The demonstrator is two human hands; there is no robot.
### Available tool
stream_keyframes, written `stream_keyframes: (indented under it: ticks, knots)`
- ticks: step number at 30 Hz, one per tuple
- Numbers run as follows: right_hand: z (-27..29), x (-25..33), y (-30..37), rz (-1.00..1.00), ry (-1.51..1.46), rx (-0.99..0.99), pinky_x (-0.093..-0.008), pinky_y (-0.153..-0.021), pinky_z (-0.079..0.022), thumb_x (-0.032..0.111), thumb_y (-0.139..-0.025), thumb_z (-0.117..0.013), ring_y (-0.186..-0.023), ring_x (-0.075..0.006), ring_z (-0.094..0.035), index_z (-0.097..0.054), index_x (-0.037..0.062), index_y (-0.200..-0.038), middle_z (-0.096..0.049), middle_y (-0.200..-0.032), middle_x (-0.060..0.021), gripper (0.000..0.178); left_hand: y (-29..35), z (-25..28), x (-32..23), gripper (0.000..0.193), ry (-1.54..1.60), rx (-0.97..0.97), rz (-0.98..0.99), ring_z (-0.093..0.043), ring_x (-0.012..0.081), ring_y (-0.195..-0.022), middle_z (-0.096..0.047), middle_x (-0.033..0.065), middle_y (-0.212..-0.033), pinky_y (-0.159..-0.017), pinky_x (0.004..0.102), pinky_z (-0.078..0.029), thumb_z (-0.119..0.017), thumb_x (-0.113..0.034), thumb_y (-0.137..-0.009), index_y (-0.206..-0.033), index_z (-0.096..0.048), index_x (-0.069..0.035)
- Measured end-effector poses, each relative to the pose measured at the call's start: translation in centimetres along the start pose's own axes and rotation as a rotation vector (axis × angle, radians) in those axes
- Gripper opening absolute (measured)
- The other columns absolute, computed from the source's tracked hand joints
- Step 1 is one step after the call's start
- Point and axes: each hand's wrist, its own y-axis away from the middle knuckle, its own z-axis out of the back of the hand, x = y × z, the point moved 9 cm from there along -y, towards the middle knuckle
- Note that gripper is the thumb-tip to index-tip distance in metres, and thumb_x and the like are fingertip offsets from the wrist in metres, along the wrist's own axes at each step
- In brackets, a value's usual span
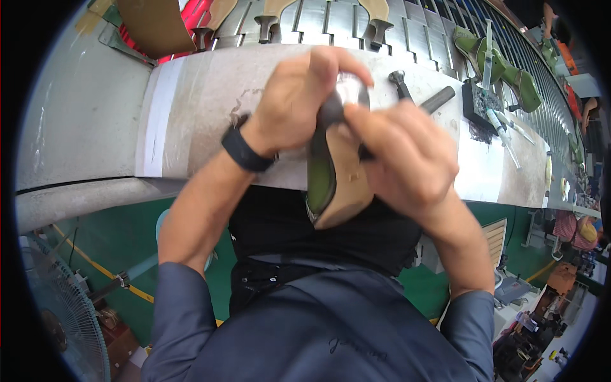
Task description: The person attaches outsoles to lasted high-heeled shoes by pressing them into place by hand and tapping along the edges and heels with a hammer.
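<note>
A shoe (350, 175) with a tan sole and a green inside hangs toe down over the table's near edge. My left hand (289, 99) is closed round its upper end, by a shiny, blurred rounded part. At the right of that end, my right hand (410, 149) is curled shut, its fingertips touching the shoe. A bit of something dark shows under the right fingers; what it is stays hidden. Just beyond the hands lie a dark tool with a round head (398, 79) and a grey cylindrical bar (438, 99).
A worn pale worktable (203, 95) spans the front. On its right stands a black block (478, 109) with syringes (499, 126) beside it. Green shoes (523, 86) and tan-soled shoes (270, 19) rest on the slatted metal conveyor (324, 19) behind. A fan (60, 318) stands at lower left.
</note>
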Motion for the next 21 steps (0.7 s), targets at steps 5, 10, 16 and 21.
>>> stream_keyframes:
  ticks: [5,10,16,21]
  knots:
    - [-1.3,-2.7,-2.2,-0.093,0.047,0.055,-0.0377,-0.06,-0.051,-0.006,-0.068,-0.074,-0.068,-0.0261,-0.062,-0.068,0.0057,-0.089,-0.058,-0.074,-0.0062,0.025,-2.2,-0.2,3.7,0.095,0.17,0.158,0.152,-0.061,0.0057,-0.072,-0.069,0.0038,-0.09,-0.062,0.0189,-0.046,-0.024,-0.082,-0.1,-0.118,-0.068,0.0]
    - [-2.0,-2.9,-1.5,-0.213,0.042,0.138,-0.0382,-0.06,-0.052,-0.005,-0.066,-0.077,-0.069,-0.028,-0.062,-0.068,0.0035,-0.096,-0.059,-0.078,-0.0079,0.032,-1.7,0.4,4.4,0.088,0.157,0.037,0.088,-0.064,0.0132,-0.091,-0.069,0.0069,-0.096,-0.085,0.027,-0.051,-0.017,-0.068,-0.109,-0.11,-0.07,0.002]
    - [-2.1,-1.8,1.3,-0.907,-0.502,0.408,-0.0247,-0.062,-0.053,0.014,-0.094,-0.074,-0.067,-0.0138,-0.069,-0.065,-0.0057,-0.103,-0.073,-0.083,-0.0113,0.023,-0.6,1.4,4.9,0.095,0.444,-0.022,0.094,-0.064,0.025,-0.099,-0.07,0.0161,-0.101,-0.095,0.0363,-0.049,-0.009,-0.066,-0.109,-0.101,-0.071,0.005]
    - [-4.7,-3.0,3.8,-1.615,-0.986,0.377,-0.0272,-0.055,-0.056,0.042,-0.108,-0.056,-0.06,-0.0168,-0.071,-0.066,-0.0072,-0.098,-0.07,-0.077,-0.0125,0.051,-0.6,1.0,4.1,0.092,0.312,-0.059,0.084,-0.065,0.0245,-0.094,-0.07,0.0156,-0.099,-0.089,0.0361,-0.051,-0.009,-0.061,-0.111,-0.099,-0.072,0.005]
